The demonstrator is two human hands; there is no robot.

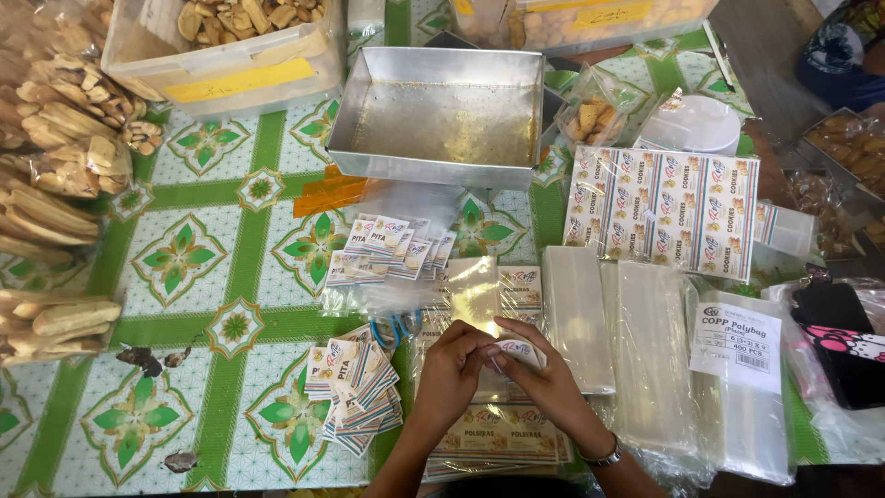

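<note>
held label (518, 351): small white card with red and blue print, pinched by both hands at 6 o'clock
label fan (355, 387): same cards, spread at 7 o'clock
bagged labels (392, 249): centre, in clear plastic
label sheet (664, 212): uncut rectangle at 2 o'clock
clear bags (650, 355): stacks at 4 o'clock
bag sticker (735, 346): white, on the right stack
yellow tag (240, 80): strip on tub at 11 o'clock

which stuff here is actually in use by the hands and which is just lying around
In hand:
left hand and right hand, both on a small printed label
clear bag just beyond them

Lying about:
loose label pile
metal tray
label sheet
bagged biscuits
stack of clear bags
</note>
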